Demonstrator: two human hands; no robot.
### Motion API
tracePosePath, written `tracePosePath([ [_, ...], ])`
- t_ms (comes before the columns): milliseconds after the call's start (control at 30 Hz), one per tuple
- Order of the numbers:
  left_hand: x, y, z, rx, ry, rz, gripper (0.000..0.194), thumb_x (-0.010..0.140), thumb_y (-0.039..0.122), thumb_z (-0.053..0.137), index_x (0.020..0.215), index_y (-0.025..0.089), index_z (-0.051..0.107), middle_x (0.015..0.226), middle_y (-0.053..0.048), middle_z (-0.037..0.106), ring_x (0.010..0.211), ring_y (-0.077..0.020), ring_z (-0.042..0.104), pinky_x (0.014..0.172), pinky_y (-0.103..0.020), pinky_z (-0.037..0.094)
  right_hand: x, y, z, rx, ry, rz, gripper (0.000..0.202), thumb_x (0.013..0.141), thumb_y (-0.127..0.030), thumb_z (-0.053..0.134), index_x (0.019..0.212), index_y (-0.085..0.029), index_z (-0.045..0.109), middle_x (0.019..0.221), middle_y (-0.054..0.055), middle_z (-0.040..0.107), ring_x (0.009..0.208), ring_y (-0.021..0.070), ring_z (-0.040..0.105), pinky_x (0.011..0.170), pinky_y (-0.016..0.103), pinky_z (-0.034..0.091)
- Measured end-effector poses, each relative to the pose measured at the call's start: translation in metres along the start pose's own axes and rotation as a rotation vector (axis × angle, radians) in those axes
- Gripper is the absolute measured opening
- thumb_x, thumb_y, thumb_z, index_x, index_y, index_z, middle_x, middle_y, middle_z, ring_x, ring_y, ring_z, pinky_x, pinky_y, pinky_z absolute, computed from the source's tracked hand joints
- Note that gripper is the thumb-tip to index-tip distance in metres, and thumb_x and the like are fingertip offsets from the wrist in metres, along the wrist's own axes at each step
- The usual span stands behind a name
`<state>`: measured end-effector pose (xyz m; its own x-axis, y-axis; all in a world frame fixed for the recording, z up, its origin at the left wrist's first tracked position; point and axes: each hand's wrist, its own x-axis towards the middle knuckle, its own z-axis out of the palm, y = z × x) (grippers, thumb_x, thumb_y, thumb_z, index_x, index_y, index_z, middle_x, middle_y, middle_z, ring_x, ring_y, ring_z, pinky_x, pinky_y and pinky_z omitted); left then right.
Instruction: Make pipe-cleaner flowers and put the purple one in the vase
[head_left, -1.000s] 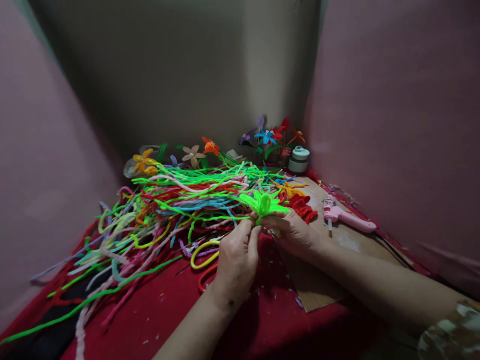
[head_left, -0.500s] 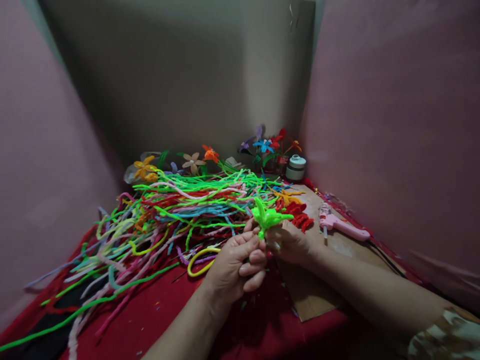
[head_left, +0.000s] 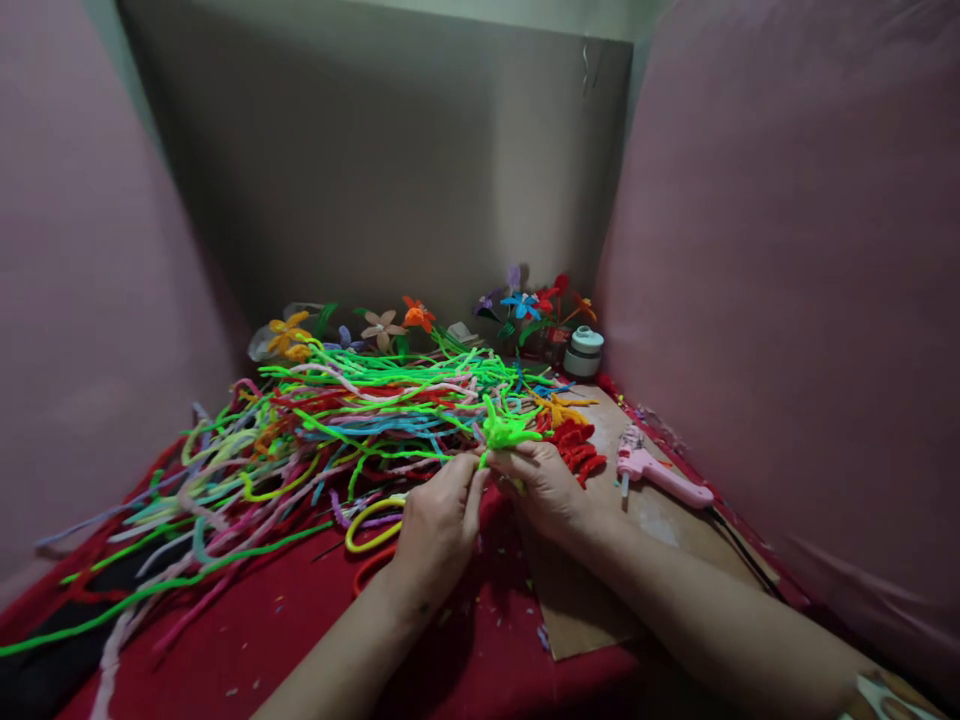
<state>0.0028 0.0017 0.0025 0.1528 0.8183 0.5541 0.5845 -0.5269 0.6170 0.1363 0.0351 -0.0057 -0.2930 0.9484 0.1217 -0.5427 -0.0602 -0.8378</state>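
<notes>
Between my two hands is a bright green pipe-cleaner flower (head_left: 507,428), its petals pointing up and to the right. My left hand (head_left: 442,515) pinches the flower's base from the left with thumb and fingers. From the other side, my right hand (head_left: 541,482) grips just under the petals, its fingertips close to the left ones. Behind the hands lies a big heap of loose pipe cleaners (head_left: 390,400) in green, pink, red, blue and other colours. Scissors with a yellow handle (head_left: 358,540) lie partly hidden beside my left hand.
A pink glue gun (head_left: 660,474) rests on a cardboard sheet (head_left: 581,610) at the right, near red pipe-cleaner pieces (head_left: 574,450). A pale jar (head_left: 584,352) and finished flowers (head_left: 525,305) stand at the back. Red cloth (head_left: 285,650) covers the table; pink walls close both sides.
Both hands have shifted slightly left with the green flower. My left hand has turned, so its back now faces me and its fingers close at the base. The camera view has tilted slightly.
</notes>
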Motion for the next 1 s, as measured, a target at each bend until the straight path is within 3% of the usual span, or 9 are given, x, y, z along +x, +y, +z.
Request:
tracePosePath([
  [267, 0.000, 0.005, -0.001, 0.023, 0.067, -0.066, 0.018, 0.088, 0.023, 0.042, 0.080, 0.017, 0.057, 0.063, 0.002, 0.055, 0.056, -0.0100, 0.048, 0.057, -0.021, 0.035, 0.000, -0.012, 0.002, -0.139, -0.083, -0.026, 0.016, 0.059, -0.023, 0.078, 0.072, -0.016, 0.073, 0.065, -0.001, 0.062, 0.061, 0.0099, 0.050, 0.066, 0.026, 0.039],
  [433, -0.001, 0.005, -0.003, -0.059, 0.074, -0.119, 0.017, 0.087, 0.025, 0.046, 0.078, 0.018, 0.058, 0.063, 0.003, 0.054, 0.058, -0.0099, 0.047, 0.059, -0.021, 0.035, 0.000, -0.017, 0.003, -0.185, -0.023, -0.035, 0.017, 0.060, -0.026, 0.077, 0.072, -0.015, 0.072, 0.063, -0.002, 0.059, 0.056, 0.0074, 0.045, 0.058, 0.023, 0.036],
  [600, 0.001, 0.010, 0.000, -0.493, 0.012, -0.354, 0.020, 0.085, 0.033, 0.050, 0.071, 0.018, 0.052, 0.055, 0.006, 0.043, 0.042, -0.0058, 0.037, 0.042, -0.019, 0.029, 0.003, -0.017, 0.000, -0.069, -0.037, 0.043, 0.017, 0.058, -0.024, 0.077, 0.063, -0.013, 0.065, 0.053, -0.006, 0.045, 0.045, 0.0028, 0.028, 0.043, 0.019, 0.018],
  [767, 0.003, 0.018, -0.004, -1.048, -0.203, -0.557, 0.021, 0.081, 0.036, 0.055, 0.071, 0.019, 0.047, 0.050, 0.009, 0.039, 0.031, -0.0022, 0.022, 0.031, -0.016, 0.025, 0.004, -0.016, -0.001, 0.058, -0.153, 0.161, 0.022, 0.057, -0.027, 0.077, 0.070, -0.014, 0.065, 0.055, -0.003, 0.053, 0.046, 0.0054, 0.040, 0.042, 0.018, 0.022],
  [867, 0.004, 0.016, -0.007, -1.225, -0.348, -0.613, 0.018, 0.080, 0.034, 0.057, 0.074, 0.019, 0.049, 0.050, 0.010, 0.038, 0.030, -0.0011, 0.014, 0.028, -0.015, 0.024, 0.002, -0.012, -0.002, 0.101, -0.206, 0.152, 0.022, 0.057, -0.028, 0.077, 0.069, -0.014, 0.064, 0.056, -0.001, 0.055, 0.048, 0.0071, 0.044, 0.044, 0.019, 0.026],
  [933, 0.006, 0.013, -0.007, -1.159, -0.375, -0.576, 0.020, 0.080, 0.036, 0.055, 0.072, 0.019, 0.048, 0.050, 0.009, 0.040, 0.030, -0.0021, 0.020, 0.030, -0.016, 0.027, 0.002, -0.010, -0.002, 0.099, -0.197, 0.124, 0.020, 0.059, -0.028, 0.076, 0.064, -0.014, 0.063, 0.053, -0.002, 0.053, 0.046, 0.0066, 0.041, 0.043, 0.019, 0.025],
  [1000, 0.006, 0.009, -0.004, -0.909, -0.300, -0.480, 0.023, 0.083, 0.037, 0.052, 0.069, 0.018, 0.050, 0.051, 0.006, 0.044, 0.033, -0.0048, 0.034, 0.036, -0.019, 0.034, 0.003, -0.008, -0.002, 0.088, -0.124, 0.079, 0.017, 0.059, -0.025, 0.076, 0.064, -0.014, 0.063, 0.054, -0.003, 0.051, 0.046, 0.0058, 0.038, 0.042, 0.019, 0.022],
])
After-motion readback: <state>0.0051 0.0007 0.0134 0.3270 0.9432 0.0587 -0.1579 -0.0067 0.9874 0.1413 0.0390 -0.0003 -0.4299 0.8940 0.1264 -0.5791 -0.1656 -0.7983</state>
